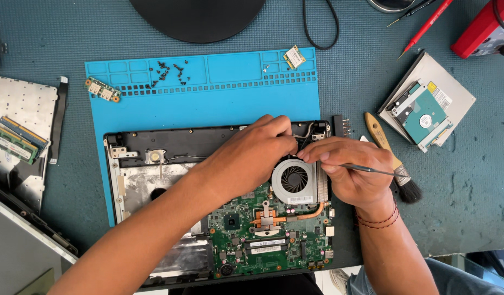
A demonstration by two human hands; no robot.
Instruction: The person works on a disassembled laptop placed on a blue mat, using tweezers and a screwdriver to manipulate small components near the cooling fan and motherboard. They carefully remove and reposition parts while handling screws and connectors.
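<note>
The fan point(294, 179) sits at the upper right of the green board point(268, 235), inside the opened laptop base point(153, 158) that lies on a blue mat point(203, 98) on the worktop point(470, 180).

The left hand point(252, 155) reaches in from the lower left and lies across the base just left of the fan. Its fingers point(285, 139) are curled together at the cables point(306, 131) above the fan, near the hinge corner; whether they pinch a cable cannot be told.

The right hand point(350, 169) rests just right of the fan, fingers closed on a thin tool point(366, 170). The tool's long axis runs nearly level, left to right, its handle end pointing away from the fan and its working end hidden under the fingers at the fan's upper right edge. Both hands meet at that corner, the right one nearer the fan's rim.

Right of the fan lie a brush point(391, 158) and, further off, a hard drive point(424, 117) on an optical drive. Loose screws point(167, 74) lie in the mat's trays above the fan.
</note>
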